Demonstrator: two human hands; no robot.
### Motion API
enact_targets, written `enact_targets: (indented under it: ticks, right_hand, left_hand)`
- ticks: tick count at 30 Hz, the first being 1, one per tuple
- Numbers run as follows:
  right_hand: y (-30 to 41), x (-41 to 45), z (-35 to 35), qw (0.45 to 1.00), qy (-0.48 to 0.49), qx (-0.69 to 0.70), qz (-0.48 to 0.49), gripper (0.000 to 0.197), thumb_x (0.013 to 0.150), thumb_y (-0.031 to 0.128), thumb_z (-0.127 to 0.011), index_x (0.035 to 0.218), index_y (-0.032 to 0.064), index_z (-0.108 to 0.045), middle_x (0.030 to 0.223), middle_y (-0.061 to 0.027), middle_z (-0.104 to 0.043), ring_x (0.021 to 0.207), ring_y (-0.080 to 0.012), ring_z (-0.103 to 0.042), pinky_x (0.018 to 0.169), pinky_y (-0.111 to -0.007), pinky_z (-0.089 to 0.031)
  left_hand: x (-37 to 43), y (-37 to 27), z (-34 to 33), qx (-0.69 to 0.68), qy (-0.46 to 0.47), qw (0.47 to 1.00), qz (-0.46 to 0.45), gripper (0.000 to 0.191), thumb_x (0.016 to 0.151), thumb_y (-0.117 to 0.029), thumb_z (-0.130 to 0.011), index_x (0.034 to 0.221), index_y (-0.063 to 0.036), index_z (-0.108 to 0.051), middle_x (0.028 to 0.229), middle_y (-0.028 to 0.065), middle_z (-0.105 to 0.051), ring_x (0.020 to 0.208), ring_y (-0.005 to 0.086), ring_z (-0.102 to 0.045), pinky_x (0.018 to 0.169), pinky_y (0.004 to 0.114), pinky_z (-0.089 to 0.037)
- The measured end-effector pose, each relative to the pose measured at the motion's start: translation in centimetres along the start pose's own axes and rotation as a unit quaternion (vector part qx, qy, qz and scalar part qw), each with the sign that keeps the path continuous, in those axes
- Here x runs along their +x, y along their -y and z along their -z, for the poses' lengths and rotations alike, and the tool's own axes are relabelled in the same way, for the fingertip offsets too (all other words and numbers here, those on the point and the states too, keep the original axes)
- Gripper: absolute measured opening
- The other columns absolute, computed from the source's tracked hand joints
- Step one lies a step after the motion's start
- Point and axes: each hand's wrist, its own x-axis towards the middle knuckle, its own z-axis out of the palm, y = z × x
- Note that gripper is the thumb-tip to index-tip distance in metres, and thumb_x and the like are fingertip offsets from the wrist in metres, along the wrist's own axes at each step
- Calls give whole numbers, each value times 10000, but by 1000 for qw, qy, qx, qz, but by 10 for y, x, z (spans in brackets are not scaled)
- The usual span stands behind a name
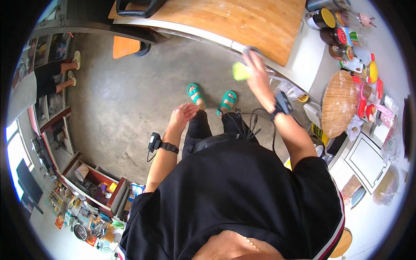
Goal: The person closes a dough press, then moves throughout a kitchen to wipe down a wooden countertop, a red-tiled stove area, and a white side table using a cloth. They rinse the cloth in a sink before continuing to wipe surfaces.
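My right hand (pixel 258 73) is raised near the front edge of the counter. A blurred yellow-green thing (pixel 240 71) shows at its thumb side and seems held there; its kind is unclear. At my right fingertips is a dark grey rounded thing (pixel 252 51), partly hidden by the fingers; whether I grip it too is not clear. My left hand (pixel 184 114) hangs in front of my thighs, fingers extended and close together, with nothing visible in it. A large wooden board (pixel 260 29) lies on the white counter beyond my right hand.
Jars and bottles (pixel 338 52) line the counter at right, near a round woven tray (pixel 339 104). Black cables (pixel 252 125) hang at my waist. An orange-topped stool (pixel 126 46) stands on the floor at upper left. A person (pixel 48 73) stands by shelves at far left. An open drawer (pixel 97 185) is at lower left.
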Motion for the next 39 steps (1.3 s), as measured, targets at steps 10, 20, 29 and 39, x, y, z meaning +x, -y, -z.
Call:
enact_targets:
  ticks: [10, 20, 29, 39]
  right_hand:
    - [59, 117, -161, 967, -33, -198, 155, 383, 802, 112, -510, 1171, 33, -579, 1292, -122, -496, 1226, -294, -411, 1009, -383, -392]
    - [-64, -30, -33, 981, 3, -179, -71, 527, 774, -3, -506, 1289, 105, -482, 1340, -158, -440, 1284, -336, -369, 1083, -462, -295]
    - [-160, -113, 36, 902, -16, -369, -221, 503, 838, 74, -464, 1339, 71, -424, 1353, -141, -431, 1303, -316, -350, 1086, -480, -261]
    - [-213, -179, 68, 819, 18, -426, -384, 219, 819, 161, -528, 918, 14, -657, 907, -138, -614, 945, -310, -560, 834, -424, -433]
  left_hand:
    - [-14, -32, 90, 12, -88, 996, -29, 365, 954, -214, -421, 1170, 70, -499, 1136, 216, -594, 1058, 298, -595, 889, 357, -489]
    - [3, -26, 50, 80, -58, 995, 12, 322, 949, -201, -430, 1124, 53, -523, 1099, 210, -612, 1019, 280, -616, 867, 340, -503]
    - [4, -3, -25, 178, -13, 984, 8, 318, 942, -209, -457, 1108, 52, -531, 1061, 185, -625, 969, 255, -625, 830, 319, -509]
    - [-7, 30, -60, 190, -18, 982, 11, 334, 940, -210, -440, 1122, 55, -532, 1049, 179, -634, 958, 252, -638, 801, 318, -513]
